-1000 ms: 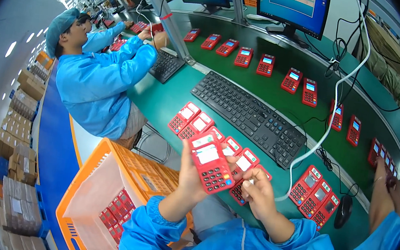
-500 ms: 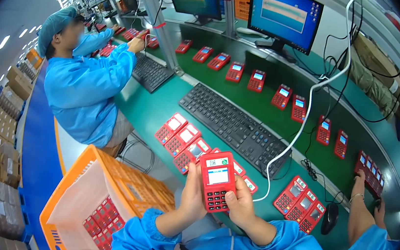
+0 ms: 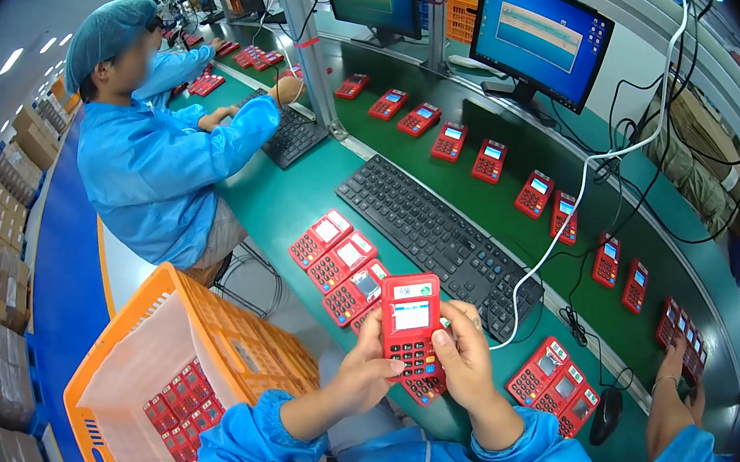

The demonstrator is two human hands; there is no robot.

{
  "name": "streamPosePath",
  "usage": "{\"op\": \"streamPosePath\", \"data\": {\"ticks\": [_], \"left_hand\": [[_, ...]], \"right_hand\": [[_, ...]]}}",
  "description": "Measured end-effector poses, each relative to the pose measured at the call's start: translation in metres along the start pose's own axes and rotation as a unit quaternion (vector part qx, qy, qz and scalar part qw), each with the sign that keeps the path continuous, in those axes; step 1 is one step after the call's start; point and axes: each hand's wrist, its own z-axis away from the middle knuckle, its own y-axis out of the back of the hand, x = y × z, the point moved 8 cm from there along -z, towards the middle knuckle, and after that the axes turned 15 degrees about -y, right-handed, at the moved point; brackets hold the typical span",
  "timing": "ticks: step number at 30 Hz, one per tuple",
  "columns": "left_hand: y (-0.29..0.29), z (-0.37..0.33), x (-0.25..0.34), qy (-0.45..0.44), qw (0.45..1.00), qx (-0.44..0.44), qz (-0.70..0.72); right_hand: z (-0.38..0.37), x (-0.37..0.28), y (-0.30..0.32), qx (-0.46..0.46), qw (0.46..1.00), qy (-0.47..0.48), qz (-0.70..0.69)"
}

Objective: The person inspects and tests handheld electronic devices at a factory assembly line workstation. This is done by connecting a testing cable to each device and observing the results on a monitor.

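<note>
I hold a red handheld card terminal [image 3: 409, 325] upright in front of me with both hands, its small screen lit and its keypad facing me. My left hand [image 3: 363, 372] grips its left edge from below. My right hand [image 3: 465, 360] holds its right side, thumb resting on the keypad. Just behind it, a row of the same red terminals [image 3: 335, 259] lies on the green bench next to a black keyboard [image 3: 442, 239].
An orange crate [image 3: 146, 352] with several red terminals stands at my lower left. More terminals [image 3: 558, 385] and a black mouse [image 3: 606, 415] lie to the right, near another person's hand [image 3: 675, 357]. A co-worker in blue [image 3: 159, 161] sits at left. Two monitors [image 3: 539, 27] stand behind.
The terminal has come lower and closer to me, held more upright. My right hand has shifted from beneath it onto its right side, with the thumb on the keys.
</note>
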Motion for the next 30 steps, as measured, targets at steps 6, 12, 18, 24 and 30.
{"op": "streamPosePath", "data": {"ticks": [6, 12, 18, 24, 30], "left_hand": [[0.002, -0.004, 0.003, -0.022, 0.999, -0.009, -0.030], [-0.009, -0.002, 0.006, -0.016, 0.998, -0.047, -0.029], [-0.011, 0.001, 0.007, -0.033, 0.997, -0.066, -0.023], [-0.007, 0.002, 0.005, -0.030, 0.996, -0.085, -0.026], [-0.009, 0.001, 0.005, -0.035, 0.994, -0.090, -0.053]], "right_hand": [[0.002, -0.003, -0.004, -0.085, 0.993, -0.021, -0.073], [0.007, 0.006, -0.014, -0.175, 0.963, -0.086, -0.187], [0.009, -0.008, -0.017, -0.215, 0.959, -0.061, -0.173], [0.011, 0.000, -0.021, -0.227, 0.944, -0.093, -0.222], [0.009, 0.007, -0.020, -0.230, 0.946, -0.101, -0.204]]}}
